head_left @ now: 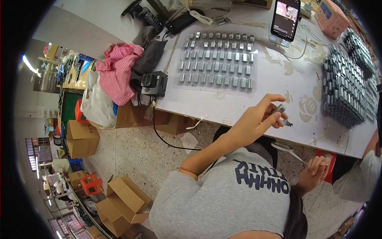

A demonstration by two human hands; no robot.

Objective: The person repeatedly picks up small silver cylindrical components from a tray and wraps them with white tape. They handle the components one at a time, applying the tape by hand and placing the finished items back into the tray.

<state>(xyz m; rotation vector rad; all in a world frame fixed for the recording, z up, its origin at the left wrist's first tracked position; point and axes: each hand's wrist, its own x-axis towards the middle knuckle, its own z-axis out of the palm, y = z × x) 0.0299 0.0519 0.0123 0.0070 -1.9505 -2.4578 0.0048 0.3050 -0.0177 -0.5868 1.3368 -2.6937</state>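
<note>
My left hand is raised over the front edge of the table, its thumb and fingers pinching a small silver motor-like metal part. A small dark piece shows just below those fingertips; whether it joins the part, I cannot tell. Lower and to the right, my right hand is closed, fingertips together at the end of a thin white tape strip. That strip runs from a white tape roll beside the table edge. A clear plastic tray on the table holds rows of similar silver parts.
Stacked trays of silver parts fill the table's right side. A phone stands at the back, near a pink box. A black device and pink checked cloth sit left. Cardboard boxes stand on the floor.
</note>
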